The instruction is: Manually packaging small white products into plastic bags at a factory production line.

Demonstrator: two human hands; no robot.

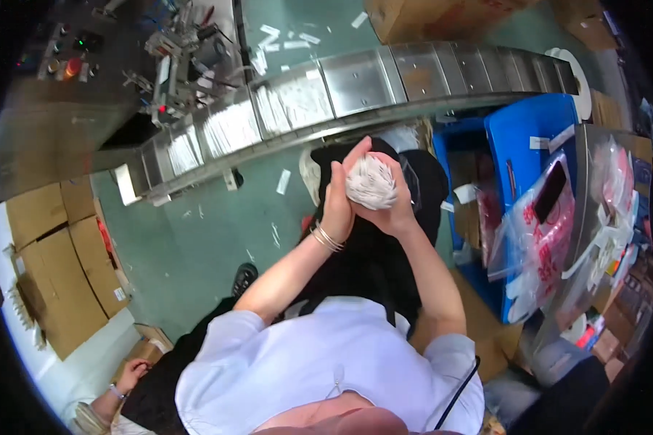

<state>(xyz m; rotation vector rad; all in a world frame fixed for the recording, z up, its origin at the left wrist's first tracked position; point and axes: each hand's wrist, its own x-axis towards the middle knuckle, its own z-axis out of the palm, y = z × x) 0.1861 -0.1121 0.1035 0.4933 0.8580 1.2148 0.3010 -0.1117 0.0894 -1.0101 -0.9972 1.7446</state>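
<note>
Here, your two hands meet in front of your chest around a bundle of thin white sticks. Your left hand lies flat against the bundle's left side, fingers together and pointing up, with thin metal bangles at the wrist. Your right hand cups the bundle from below and from the right, fingers curled and clamped on it, so the bundle's rounded end shows between the two hands. Under the bundle lies your lap in dark cloth, above the green floor.

Right of the bundle stands a blue plastic crate with a small white label on its rim, and against it leans a clear plastic bag with red print. Far to the left of the bundle sit flat brown cardboard boxes, one with a small white label near its lower corner.

Beyond the bundle curves a steel conveyor of shallow trays, several of them filled with white sticks. Past its left end stands a machine with red and green lights. Small white paper slips lie scattered on the floor behind the conveyor, and another brown carton sits farther back.
</note>
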